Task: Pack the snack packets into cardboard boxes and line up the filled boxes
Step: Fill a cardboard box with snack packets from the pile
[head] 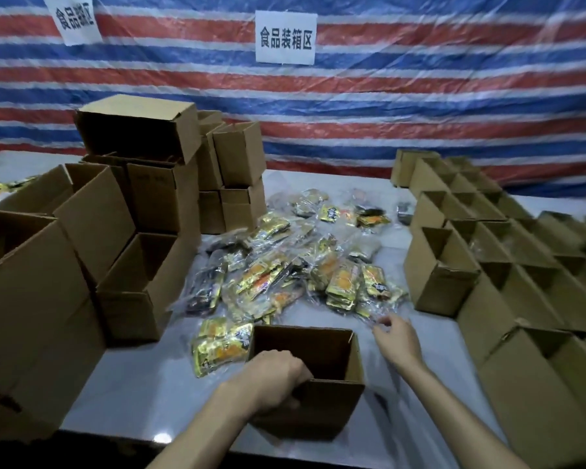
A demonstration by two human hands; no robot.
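Note:
An open cardboard box [329,401] stands near the table's front edge, and its inside looks dark and bare. My left hand [274,377] grips the box's near-left rim. My right hand [398,336] hovers to the right of the box, fingers apart, close to the near edge of the pile of snack packets [285,269]. The pile of gold, yellow and dark packets in clear wrap covers the middle of the table. One gold bundle [220,346] lies against the box's left side.
Stacked open boxes [142,198] rise on the left, with a large carton [31,316] at the near left. Rows of open boxes [487,252] line the right side. The white table [142,384] ends just in front. A striped tarp [420,96] with paper signs hangs behind.

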